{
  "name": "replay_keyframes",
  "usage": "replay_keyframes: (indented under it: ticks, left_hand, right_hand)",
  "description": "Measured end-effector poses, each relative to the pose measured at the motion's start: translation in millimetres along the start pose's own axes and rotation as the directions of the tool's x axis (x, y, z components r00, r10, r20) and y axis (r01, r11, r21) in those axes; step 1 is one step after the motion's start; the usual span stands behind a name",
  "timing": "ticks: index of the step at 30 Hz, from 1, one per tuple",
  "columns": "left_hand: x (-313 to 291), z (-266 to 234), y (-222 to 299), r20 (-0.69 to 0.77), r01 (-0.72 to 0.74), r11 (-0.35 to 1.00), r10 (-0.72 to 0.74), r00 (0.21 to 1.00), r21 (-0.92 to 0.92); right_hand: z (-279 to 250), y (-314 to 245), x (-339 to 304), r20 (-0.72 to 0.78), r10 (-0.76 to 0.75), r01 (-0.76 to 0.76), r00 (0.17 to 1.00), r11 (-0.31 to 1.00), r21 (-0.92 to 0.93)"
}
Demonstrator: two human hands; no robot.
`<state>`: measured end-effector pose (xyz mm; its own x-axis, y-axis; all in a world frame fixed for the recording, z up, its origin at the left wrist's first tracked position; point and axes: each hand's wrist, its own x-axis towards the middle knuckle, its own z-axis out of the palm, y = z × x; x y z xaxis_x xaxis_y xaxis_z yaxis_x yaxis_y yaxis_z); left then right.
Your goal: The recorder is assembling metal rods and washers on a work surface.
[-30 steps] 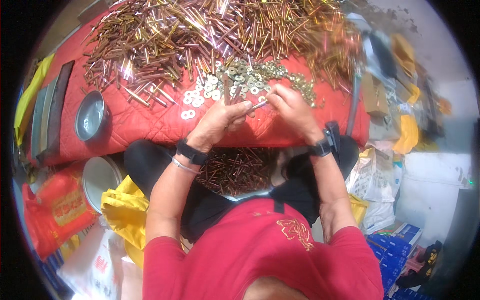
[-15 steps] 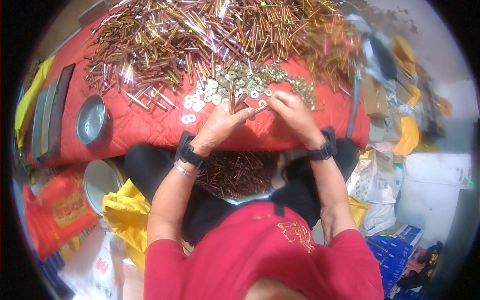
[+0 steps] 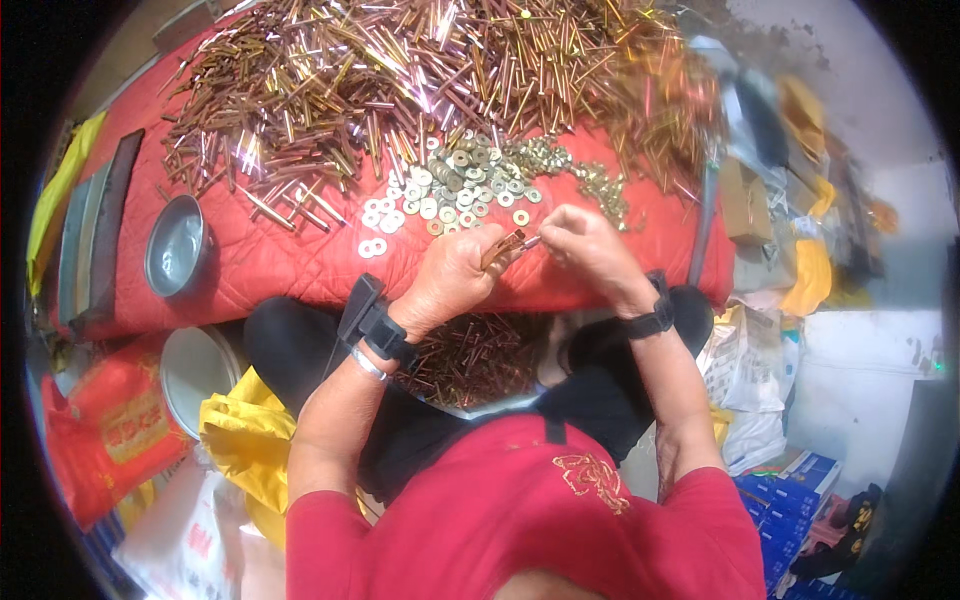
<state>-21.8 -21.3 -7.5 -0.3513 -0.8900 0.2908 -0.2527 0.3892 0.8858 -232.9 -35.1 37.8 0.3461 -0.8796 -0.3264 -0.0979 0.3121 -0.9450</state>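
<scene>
My left hand (image 3: 455, 268) is closed around a few copper-coloured metal bolts (image 3: 503, 248), whose ends stick out past the thumb toward the right. Just beside these ends, my right hand (image 3: 590, 250) is closed with thumb and fingertips pinched together. Whatever sits in that pinch is too small and hidden to name. Beyond both hands, flat metal washers (image 3: 448, 187) lie scattered on a red quilted cloth (image 3: 300, 262). Small brass-coloured nuts (image 3: 600, 188) are heaped to the right of the washers. A large pile of similar bolts (image 3: 400, 75) covers the far part of the cloth.
A metal bowl (image 3: 178, 248) rests on the cloth at left, near some dark flat strips (image 3: 110, 225). More bolts (image 3: 475, 355) lie below the cloth's front edge, between my legs. Bags, a round white lid (image 3: 197, 375) and blue boxes (image 3: 795, 505) stand around me.
My left hand has turned, so the bolts that stood upright now tilt toward the right hand. The right hand has moved slightly down and stays pinched near the bolt ends.
</scene>
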Motion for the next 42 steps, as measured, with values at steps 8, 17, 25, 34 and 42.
replay_keyframes:
  ticks: [8,17,25,34,42]
  left_hand:
    - [1,-23,3,0.614,0.656,0.101,-0.268,0.742,-0.748]
    - [7,-16,20,0.233,0.371,0.734,-0.289,0.929,-0.569]
    - [6,-17,18,0.282,0.462,0.672,-0.366,0.887,-0.579]
    - [3,-19,8,0.402,0.555,0.517,-0.385,0.831,-0.651]
    - [2,-20,-4,0.623,0.672,0.136,-0.277,0.731,-0.728]
  right_hand:
    - [10,-13,-6,0.073,-0.503,0.501,0.861,0.814,-0.294]
    - [3,-12,-4,0.042,-0.356,0.32,0.934,0.777,-0.542]
    - [15,2,-3,-0.101,-0.359,0.347,0.928,0.931,-0.114]
    - [7,0,-3,-0.019,-0.31,0.294,0.95,0.918,-0.265]
    - [9,-10,-4,0.11,-0.591,0.584,0.799,0.72,-0.375]
